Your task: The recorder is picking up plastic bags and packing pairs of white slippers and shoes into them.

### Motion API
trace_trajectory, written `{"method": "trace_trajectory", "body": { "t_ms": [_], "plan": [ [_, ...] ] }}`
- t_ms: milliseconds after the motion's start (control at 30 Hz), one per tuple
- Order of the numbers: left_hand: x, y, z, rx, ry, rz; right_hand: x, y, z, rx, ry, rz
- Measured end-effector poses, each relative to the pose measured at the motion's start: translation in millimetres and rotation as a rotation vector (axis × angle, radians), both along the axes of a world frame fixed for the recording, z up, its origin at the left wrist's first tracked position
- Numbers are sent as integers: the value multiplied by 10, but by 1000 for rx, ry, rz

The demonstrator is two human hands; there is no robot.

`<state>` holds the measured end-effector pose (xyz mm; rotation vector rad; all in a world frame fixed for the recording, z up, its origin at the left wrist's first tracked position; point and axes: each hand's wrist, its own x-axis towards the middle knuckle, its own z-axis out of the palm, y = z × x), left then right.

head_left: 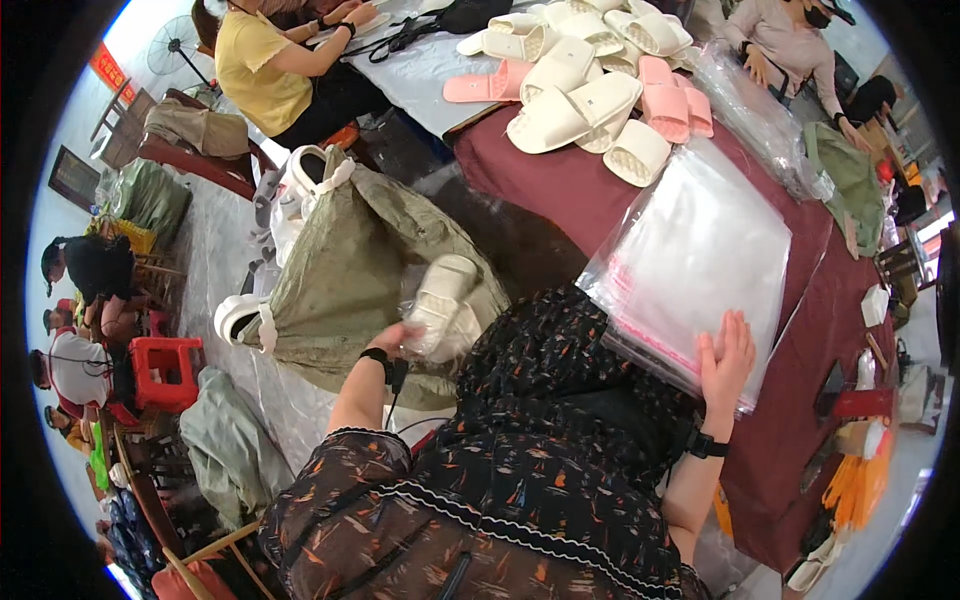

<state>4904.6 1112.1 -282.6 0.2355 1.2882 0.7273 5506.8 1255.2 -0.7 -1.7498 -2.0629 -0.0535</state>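
Beside my left hip, my left hand grips a pair of cream slippers wrapped in a clear plastic bag. They are over a large olive woven sack, which lies in folds below them. My right hand rests flat, fingers extended, on a stack of clear plastic bags with pink edge strips. This stack lies at the near edge of a table with a dark red cover. Past it is a pile of loose cream slippers, with pink slippers among them.
White clogs hang out at the sack's left side. A person in a yellow top sits at the far left of the table, another in a pale top at the far right. A red stool stands on the floor to the left.
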Motion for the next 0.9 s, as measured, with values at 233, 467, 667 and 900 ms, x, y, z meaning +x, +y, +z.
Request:
{"method": "trace_trajectory", "body": {
  "t_ms": [233, 467, 667, 900],
  "plan": [
    [-390, 101, -560, -249, 1054, -485, -269, 68, -79, -31, 32, 82],
    [800, 1113, 813, 35, 1012, -1368, -1, -69, 84, 28, -18, -37],
    [509, 945, 278, 532, 824, -578, -92, 37, 2, 46, 14, 5],
    [705, 669, 263, -81, 1240, -305, -70, -58, 11, 68, 9, -22]
  ]
}}
